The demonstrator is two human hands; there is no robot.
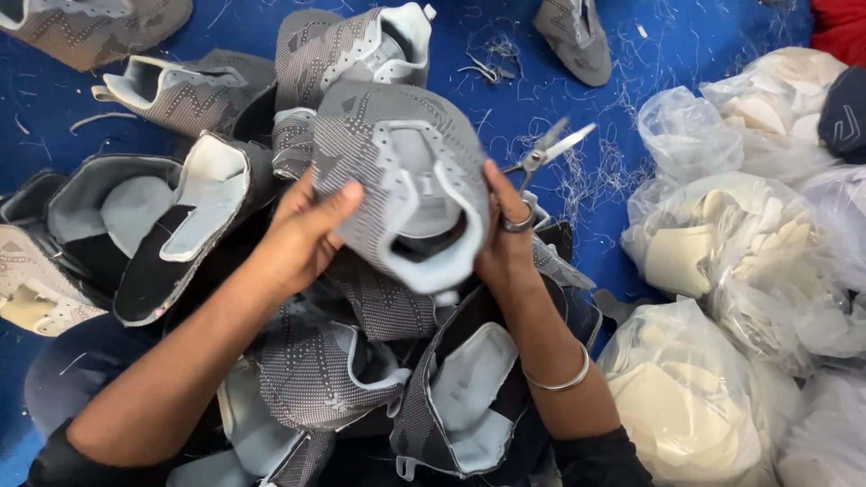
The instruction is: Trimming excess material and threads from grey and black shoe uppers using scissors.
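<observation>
Both my hands hold one grey knitted shoe upper (401,171) with pale blue lining, lifted over a heap of similar uppers. My left hand (302,234) grips its left side, thumb lying across the knit. My right hand (505,239), wearing a ring and a wrist bangle, clasps its right edge near the ankle opening. The opening faces me and shows the pale lining inside.
More grey uppers (180,212) are piled across my lap and the blue surface (577,99), which is strewn with thread scraps. Small thread snips (550,149) lie just right of the held upper. Clear plastic bags of cream foam pieces (722,252) fill the right side.
</observation>
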